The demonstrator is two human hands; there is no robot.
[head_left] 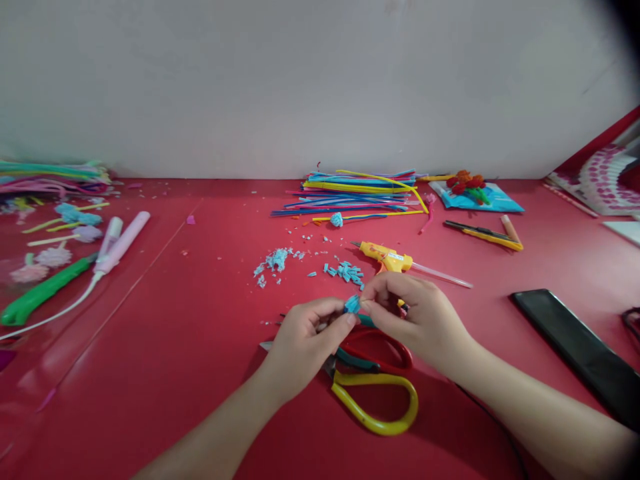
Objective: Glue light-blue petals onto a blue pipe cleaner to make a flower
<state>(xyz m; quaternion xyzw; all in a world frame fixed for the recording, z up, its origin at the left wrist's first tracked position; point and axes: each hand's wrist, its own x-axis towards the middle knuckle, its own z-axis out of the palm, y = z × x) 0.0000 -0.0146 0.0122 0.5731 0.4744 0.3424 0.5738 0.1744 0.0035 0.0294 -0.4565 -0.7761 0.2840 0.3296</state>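
Well off wall (280, 87), left grip (306, 341) holding blue tuft (353, 305), right grip (419, 321) pinched against it

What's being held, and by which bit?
The left hand pinches a small blue pipe-cleaner bundle by its left side. The right hand is at its right side; whether it grips too, I can't tell.

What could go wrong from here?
Burn: the right hand is close to the yellow glue gun; whether it's hot isn't visible.
Snag: the left hand is over the yellow-handled scissors, so a wrist might catch them.
Scatter: the loose blue cut pieces lie just beyond the fingers and might get brushed away.
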